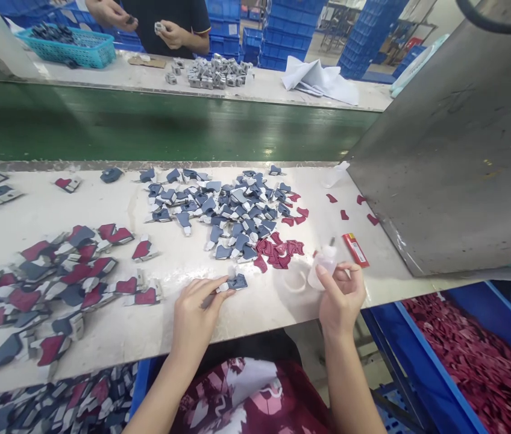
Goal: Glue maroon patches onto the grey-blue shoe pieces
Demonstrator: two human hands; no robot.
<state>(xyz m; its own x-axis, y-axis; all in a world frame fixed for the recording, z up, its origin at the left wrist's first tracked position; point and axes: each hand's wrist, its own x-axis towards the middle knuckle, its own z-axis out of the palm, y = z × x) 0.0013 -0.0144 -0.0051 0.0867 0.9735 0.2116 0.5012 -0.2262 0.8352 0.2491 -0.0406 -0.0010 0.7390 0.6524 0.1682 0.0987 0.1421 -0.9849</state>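
Note:
My left hand (199,307) pinches a small blue-grey and white plastic part (237,281) at the front of the white table. In my right hand (341,295) is a translucent squeeze bottle (323,265) with a narrow dark tip, held upright with the fingers round its side. Just beyond the left hand lies a pile of similar blue-grey and white parts (237,208). Between the two hands, a little farther off, sit loose dark red flat pieces (280,250). A whitish ring mark (294,277) shows on the table beside the bottle.
Parts with red inserts (79,271) spread over the left side. A red packet (355,250) lies right, near a slanted metal panel (458,150). Blue bins hold red pieces (467,355) and finished-looking parts (56,404). Across the green belt (169,123), another person handles grey parts (217,72).

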